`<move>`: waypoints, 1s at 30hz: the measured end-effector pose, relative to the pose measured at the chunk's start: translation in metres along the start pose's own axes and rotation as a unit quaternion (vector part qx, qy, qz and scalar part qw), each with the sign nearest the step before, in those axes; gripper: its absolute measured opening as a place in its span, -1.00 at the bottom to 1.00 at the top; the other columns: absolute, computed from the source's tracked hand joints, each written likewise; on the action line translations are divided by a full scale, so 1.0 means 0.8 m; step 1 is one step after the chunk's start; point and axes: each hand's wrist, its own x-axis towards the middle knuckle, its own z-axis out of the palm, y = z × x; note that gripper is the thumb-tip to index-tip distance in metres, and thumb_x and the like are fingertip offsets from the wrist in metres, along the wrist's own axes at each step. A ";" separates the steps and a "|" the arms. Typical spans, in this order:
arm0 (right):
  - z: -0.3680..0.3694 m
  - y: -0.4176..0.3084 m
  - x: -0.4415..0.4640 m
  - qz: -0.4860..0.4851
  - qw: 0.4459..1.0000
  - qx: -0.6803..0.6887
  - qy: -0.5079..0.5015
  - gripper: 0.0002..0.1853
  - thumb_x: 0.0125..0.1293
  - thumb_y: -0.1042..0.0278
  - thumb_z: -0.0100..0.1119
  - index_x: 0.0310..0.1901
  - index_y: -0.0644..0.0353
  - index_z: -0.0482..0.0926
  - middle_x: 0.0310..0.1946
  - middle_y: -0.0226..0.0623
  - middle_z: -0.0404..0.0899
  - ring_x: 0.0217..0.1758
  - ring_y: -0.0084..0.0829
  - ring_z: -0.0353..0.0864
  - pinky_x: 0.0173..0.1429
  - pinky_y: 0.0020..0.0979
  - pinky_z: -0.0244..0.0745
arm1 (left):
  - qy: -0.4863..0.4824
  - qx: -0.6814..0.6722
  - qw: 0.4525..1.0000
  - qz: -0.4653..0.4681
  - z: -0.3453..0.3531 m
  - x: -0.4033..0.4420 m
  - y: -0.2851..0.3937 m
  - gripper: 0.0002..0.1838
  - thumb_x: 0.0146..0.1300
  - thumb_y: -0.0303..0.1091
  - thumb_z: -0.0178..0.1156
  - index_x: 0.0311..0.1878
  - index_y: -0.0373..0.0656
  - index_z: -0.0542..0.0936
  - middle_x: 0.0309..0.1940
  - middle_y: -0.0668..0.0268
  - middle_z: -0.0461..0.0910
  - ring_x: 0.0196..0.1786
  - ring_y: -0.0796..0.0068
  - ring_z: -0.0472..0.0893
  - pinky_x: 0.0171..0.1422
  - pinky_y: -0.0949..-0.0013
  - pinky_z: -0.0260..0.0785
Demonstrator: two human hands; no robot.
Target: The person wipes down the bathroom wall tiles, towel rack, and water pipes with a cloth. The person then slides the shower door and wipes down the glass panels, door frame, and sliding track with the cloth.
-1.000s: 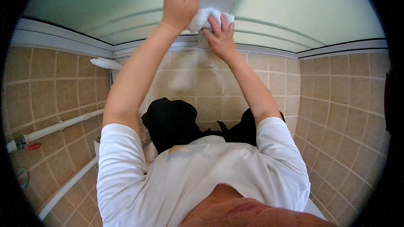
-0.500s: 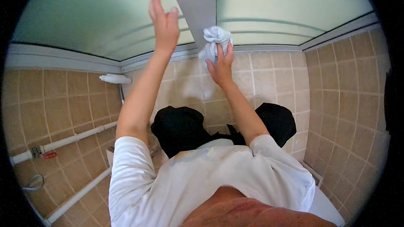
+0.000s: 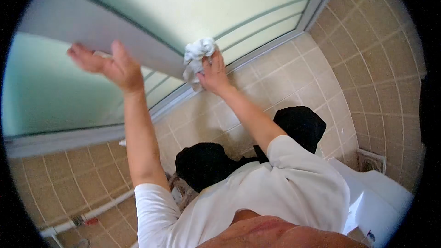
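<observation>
A crumpled white cloth (image 3: 199, 50) is bunched in my right hand (image 3: 215, 74), its fingers bent around the lower part. The cloth lies at the lower end of the grey door frame bar (image 3: 115, 30), beside the frosted glass panel (image 3: 183, 0). My left hand (image 3: 110, 66) has its fingers stretched out and thumb apart, over the bar's edge and the left glass panel (image 3: 59, 87). Nothing shows in my left hand; whether it touches the frame cannot be made out.
Beige tiles cover the floor (image 3: 275, 87) and the right wall (image 3: 376, 64). A white pipe (image 3: 105, 205) with a red valve handle (image 3: 92, 221) runs along the left wall. A white fixture (image 3: 367, 202) stands at the lower right.
The view has turned, and the door frame now slants across the upper left. My left hand has moved left and down in view; my right hand, still with the cloth, has shifted left.
</observation>
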 end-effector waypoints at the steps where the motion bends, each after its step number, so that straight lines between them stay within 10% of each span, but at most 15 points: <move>1: -0.005 0.007 0.001 -0.008 0.999 0.019 0.035 -0.11 0.00 0.17 0.32 0.33 0.28 0.09 0.35 0.25 -0.25 0.41 0.27 -0.24 0.43 0.11 -0.20 | 0.025 -0.019 0.999 0.022 0.014 0.005 0.004 -0.22 0.24 -0.24 0.05 0.41 -0.31 -0.09 0.41 -0.08 -0.22 0.42 0.00 -0.06 0.42 0.04 -0.14; 8: -0.050 0.093 0.043 0.033 0.973 0.024 0.229 0.06 -0.07 0.18 0.40 0.37 0.29 -0.11 0.33 0.36 -0.31 0.40 0.32 -0.20 0.41 0.12 -0.15 | -0.079 0.292 0.951 0.061 0.036 -0.025 -0.020 -0.30 0.27 -0.08 -0.02 0.41 -0.16 0.08 0.42 -0.06 -0.24 0.44 -0.13 -0.24 0.38 -0.20 -0.37; 18: -0.197 0.280 0.155 0.199 0.900 0.132 0.366 -0.07 -0.01 0.31 0.05 0.34 0.45 -0.21 0.34 0.40 -0.47 0.43 0.29 -0.41 0.46 0.02 -0.38 | -0.075 0.306 0.946 0.076 0.041 -0.022 -0.025 -0.23 0.29 0.01 -0.04 0.43 -0.20 -0.02 0.45 -0.01 -0.26 0.45 -0.08 -0.23 0.42 -0.13 -0.39; 30: -0.129 0.331 0.110 0.421 0.766 0.292 0.388 -0.21 0.16 0.38 -0.07 0.29 0.52 -0.28 0.29 0.26 -0.03 0.35 0.03 0.09 0.43 -0.23 -0.02 | -0.036 0.328 0.929 0.166 0.051 -0.017 -0.023 -0.21 0.24 0.01 -0.03 0.44 -0.16 -0.02 0.45 0.02 -0.22 0.46 -0.10 -0.22 0.42 -0.12 -0.45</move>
